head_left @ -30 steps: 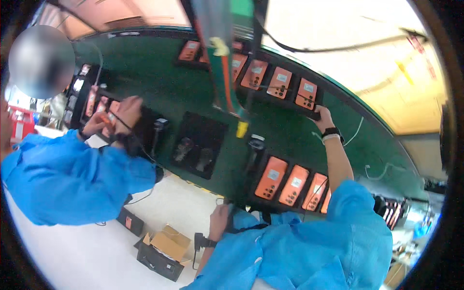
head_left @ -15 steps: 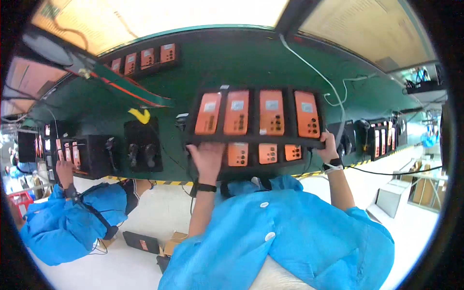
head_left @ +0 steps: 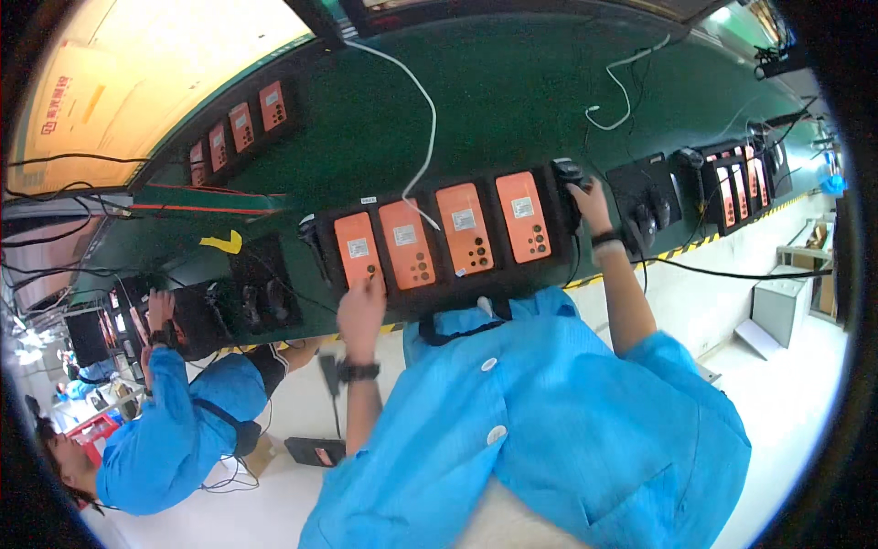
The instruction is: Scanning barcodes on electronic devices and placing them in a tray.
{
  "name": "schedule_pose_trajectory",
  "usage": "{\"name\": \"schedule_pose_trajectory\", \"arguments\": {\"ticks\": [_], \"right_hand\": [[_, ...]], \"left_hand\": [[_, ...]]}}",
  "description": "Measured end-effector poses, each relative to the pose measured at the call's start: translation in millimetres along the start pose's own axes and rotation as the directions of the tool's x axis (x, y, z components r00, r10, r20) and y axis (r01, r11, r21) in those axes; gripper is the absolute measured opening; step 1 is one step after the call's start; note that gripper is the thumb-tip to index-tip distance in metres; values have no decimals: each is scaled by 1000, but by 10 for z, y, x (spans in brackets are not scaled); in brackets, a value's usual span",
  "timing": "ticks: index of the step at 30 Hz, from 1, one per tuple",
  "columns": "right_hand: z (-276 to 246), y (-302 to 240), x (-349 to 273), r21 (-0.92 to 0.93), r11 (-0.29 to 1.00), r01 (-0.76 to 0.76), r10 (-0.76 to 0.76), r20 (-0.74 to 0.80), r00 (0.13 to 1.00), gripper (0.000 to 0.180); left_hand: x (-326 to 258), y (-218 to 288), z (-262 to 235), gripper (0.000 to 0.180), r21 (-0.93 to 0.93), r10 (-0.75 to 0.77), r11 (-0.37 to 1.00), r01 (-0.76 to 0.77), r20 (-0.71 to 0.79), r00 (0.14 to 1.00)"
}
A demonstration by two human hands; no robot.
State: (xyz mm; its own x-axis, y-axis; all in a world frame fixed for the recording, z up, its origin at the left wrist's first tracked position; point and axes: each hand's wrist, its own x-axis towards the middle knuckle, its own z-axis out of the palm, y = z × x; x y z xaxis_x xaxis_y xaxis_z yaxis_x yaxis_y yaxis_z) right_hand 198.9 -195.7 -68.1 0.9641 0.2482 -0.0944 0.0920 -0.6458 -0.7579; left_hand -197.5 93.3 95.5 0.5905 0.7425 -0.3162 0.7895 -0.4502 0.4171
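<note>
In front of me a black tray (head_left: pixel 430 300) holds a row of several orange phones, backs up, with camera lenses and white labels. My left hand (head_left: pixel 359 320) is at the lower end of the leftmost phone (head_left: pixel 351 229), fingers drawn together; whether they pinch anything is hidden. At the tray's right end my right hand (head_left: pixel 594 209) is closed around a black handheld barcode scanner (head_left: pixel 569 172). A white cable (head_left: pixel 432 137) hangs down over the tray, its end near the middle phones.
Another handheld scanner (head_left: pixel 314 242) stands left of the tray. Behind it lies a second phone tray (head_left: pixel 265 135). Black pads with devices (head_left: pixel 651 206) are on the right, beyond them more phones (head_left: pixel 743 188). A co-worker in a blue smock (head_left: pixel 174 435) works at the left.
The phone tray that both hands held raised over another tray is now down, with the lower phones out of sight. My right hand has gone to the scanner, my left to the leftmost phone.
</note>
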Motion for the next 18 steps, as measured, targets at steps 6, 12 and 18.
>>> {"name": "schedule_pose_trajectory", "arguments": {"ticks": [6, 12, 18], "right_hand": [[-98, -432, -170, 115, 975, -191, 151, 290, 945, 32], [-756, -1329, -1020, 73, 962, -265, 192, 509, 839, 26], [-650, -1499, -1141, 55, 970, -237, 162, 583, 796, 29]], "left_hand": [[886, 1370, 1101, 42, -293, 625, 695, -656, -204, 753], [1349, 1601, 1427, 91, 120, 711, 702, -702, -165, 683], [1311, 1669, 1417, 94, 139, 698, 714, -686, -67, 713]]}}
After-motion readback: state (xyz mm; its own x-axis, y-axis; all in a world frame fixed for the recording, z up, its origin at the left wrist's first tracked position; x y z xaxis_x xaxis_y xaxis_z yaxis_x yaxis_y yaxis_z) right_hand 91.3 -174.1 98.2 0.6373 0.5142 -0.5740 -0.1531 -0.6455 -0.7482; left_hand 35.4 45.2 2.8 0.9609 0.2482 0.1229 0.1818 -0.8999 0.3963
